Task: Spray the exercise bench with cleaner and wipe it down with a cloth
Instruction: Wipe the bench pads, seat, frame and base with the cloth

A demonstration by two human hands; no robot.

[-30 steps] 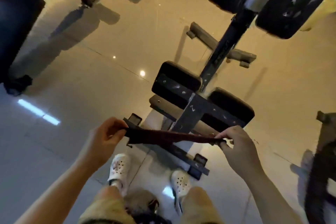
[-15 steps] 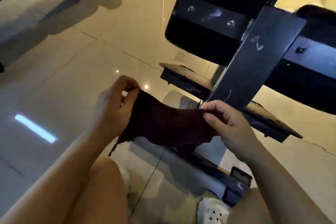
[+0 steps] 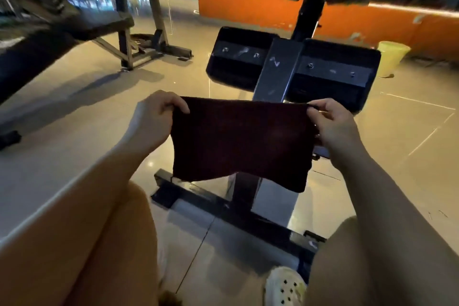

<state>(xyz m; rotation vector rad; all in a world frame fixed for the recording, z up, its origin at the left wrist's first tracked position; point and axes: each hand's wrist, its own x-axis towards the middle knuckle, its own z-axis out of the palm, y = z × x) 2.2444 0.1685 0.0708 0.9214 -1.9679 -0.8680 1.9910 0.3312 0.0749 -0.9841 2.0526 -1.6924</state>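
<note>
A dark maroon cloth (image 3: 241, 141) hangs spread flat in front of me. My left hand (image 3: 154, 119) pinches its upper left corner and my right hand (image 3: 332, 124) pinches its upper right corner. Behind the cloth stands the exercise bench (image 3: 283, 67): a dark steel post with two black pads, one on each side, and a floor crossbar (image 3: 223, 204) below. The cloth hides the lower part of the post. No spray bottle shows in the head view.
Another bench (image 3: 104, 25) with a steel frame stands at the upper left. An orange wall (image 3: 250, 12) runs across the back, with a pale green bucket (image 3: 392, 57) at its foot on the right. My knees and one white shoe (image 3: 285, 285) fill the bottom.
The cloth went from a stretched strip to a bunched piece and is now opened out flat between both hands. The view dropped lower and tilted up toward the bench pads.
</note>
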